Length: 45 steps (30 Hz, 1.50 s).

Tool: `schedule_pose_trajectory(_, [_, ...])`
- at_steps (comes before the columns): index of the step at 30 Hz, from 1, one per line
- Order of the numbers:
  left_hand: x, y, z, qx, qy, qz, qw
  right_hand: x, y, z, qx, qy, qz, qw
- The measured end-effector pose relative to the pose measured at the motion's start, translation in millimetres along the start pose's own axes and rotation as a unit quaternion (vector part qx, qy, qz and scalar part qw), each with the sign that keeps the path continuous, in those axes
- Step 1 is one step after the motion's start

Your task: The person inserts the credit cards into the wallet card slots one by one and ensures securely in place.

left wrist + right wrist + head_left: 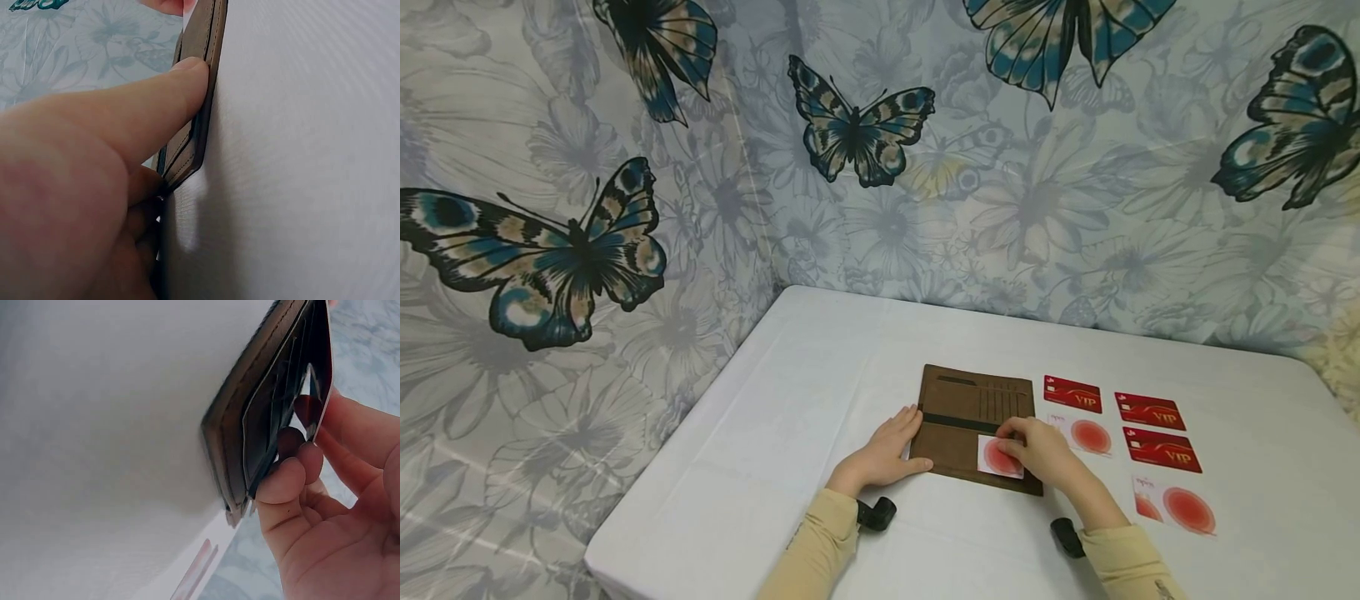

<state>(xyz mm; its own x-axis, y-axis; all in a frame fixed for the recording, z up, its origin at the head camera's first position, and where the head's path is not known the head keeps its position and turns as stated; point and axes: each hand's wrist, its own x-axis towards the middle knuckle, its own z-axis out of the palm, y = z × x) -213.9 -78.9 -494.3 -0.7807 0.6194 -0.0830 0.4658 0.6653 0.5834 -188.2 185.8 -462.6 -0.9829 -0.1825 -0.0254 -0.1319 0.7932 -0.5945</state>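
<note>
A brown wallet (pixel 951 450) lies unfolded on the white table, card slots in its upper half and a dark band across its middle. My left hand (pixel 887 450) rests at its left edge, fingers extended; in the left wrist view the thumb (pixel 169 94) lies on the wallet (pixel 199 37). With my right hand (pixel 1037 450) I pinch a white card with a red circle (pixel 992 457) over the lower half's right part. The right wrist view has this card (pixel 329 362) edge-on, between the fingers of my right hand (pixel 337 494), beside the wallet's slots (pixel 269 419).
Right of the wallet lie red VIP cards (pixel 1072 394), (pixel 1150 412), (pixel 1162 450) and white cards with red circles (pixel 1090 435), (pixel 1187 508). A butterfly-patterned cloth (pixel 880 233) hangs behind the white table (pixel 760 433).
</note>
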Motion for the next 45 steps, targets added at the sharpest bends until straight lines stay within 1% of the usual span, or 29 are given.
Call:
schedule_pose_trajectory(6, [-0.4,0.2,-0.4,-0.002,0.001,-0.001,1.0000,2.6,-5,2,-0.016,0.011,-0.001,0.9998])
schedule_pose_trajectory(12, [-0.8,0.4,-0.4,-0.004,0.002,-0.001,1.0000,5.1,-9,5,0.008,0.008,0.000,0.9999])
schedule_pose_trajectory(18, [-0.4,-0.2,0.0,-0.003,0.003,0.001,1.0000,5.4,-8,8,0.018,0.013,-0.005,0.9997])
schedule_pose_trajectory(23, [-0.7,0.8,-0.9,-0.002,0.003,0.001,1.0000,0.9,-4,6,0.027,0.009,-0.024,0.9993])
schedule_pose_trajectory(29, [-0.9,1.6,-1.1,-0.007,0.003,0.002,1.0000,-5.5,4,0,0.036,0.005,-0.052,0.9980])
schedule_pose_trajectory(32, [-0.8,0.8,0.4,-0.005,0.002,0.002,1.0000,-10.1,9,-4,0.050,-0.008,-0.062,0.9968])
schedule_pose_trajectory(36, [-0.8,0.4,1.5,-0.004,0.001,0.006,1.0000,-17.8,14,-8,0.058,-0.025,-0.063,0.9960])
schedule_pose_trajectory(40, [-0.4,0.3,0.9,-0.003,0.002,0.010,0.9999,-25.8,17,-10,0.047,-0.031,-0.063,0.9964])
schedule_pose_trajectory(45, [0.0,-0.7,1.1,-0.002,0.003,0.005,1.0000,-33.0,17,-11,0.051,-0.039,-0.061,0.9961])
